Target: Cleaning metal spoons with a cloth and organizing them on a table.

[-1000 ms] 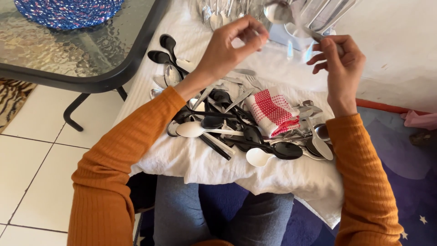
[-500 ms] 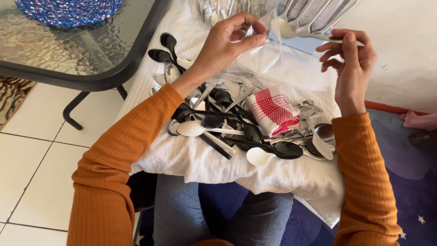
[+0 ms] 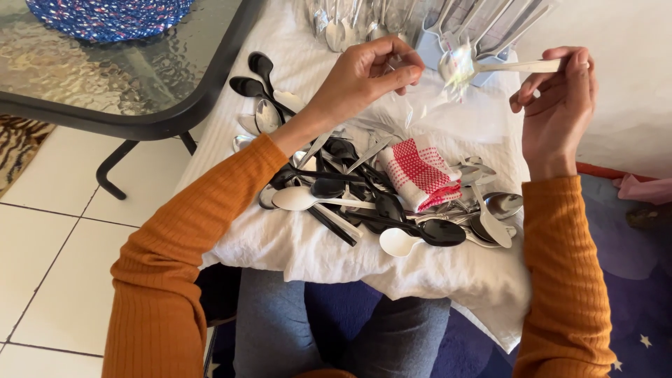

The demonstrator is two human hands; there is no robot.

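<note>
My right hand pinches a spoon by the handle end; its long axis runs level, bowl pointing left toward my left hand. Left fingers are closed on clear plastic film draped at the bowl. Both are raised above the cutlery pile.

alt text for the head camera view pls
The right hand holds a spoon by its handle while the left hand pinches clear plastic wrap above a white cloth heaped with black, white and metal spoons.
</note>
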